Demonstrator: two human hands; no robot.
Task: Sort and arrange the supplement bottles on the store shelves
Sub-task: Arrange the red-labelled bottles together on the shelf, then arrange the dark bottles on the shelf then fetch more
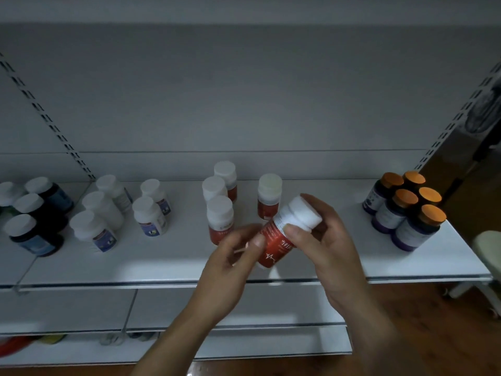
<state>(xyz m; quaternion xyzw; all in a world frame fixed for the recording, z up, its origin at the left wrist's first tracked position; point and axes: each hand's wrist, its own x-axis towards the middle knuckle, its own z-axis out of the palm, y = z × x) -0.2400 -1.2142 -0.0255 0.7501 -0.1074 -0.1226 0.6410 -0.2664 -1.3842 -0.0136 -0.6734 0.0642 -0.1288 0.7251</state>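
Supplement bottle (275,244), red label w/ white cap, is held tilted in mid-air over the near edge of the white shelf (122,264), cap end up and to the right. Right hand (334,253) grips the cap end, thumb pressed on the neck, fingers curled round the far side. Left hand (230,264) is blurred; its thumb and fingers seem to pinch the bottle's lower end. Behind, mid-shelf, four matching red bottles (220,215) stand upright: three in a column, one apart on the right. Farther left: white bottles (150,215) w/ blue labels, then dark bottles (32,234). Far right: five orange-capped bottles (406,210), packed touching.
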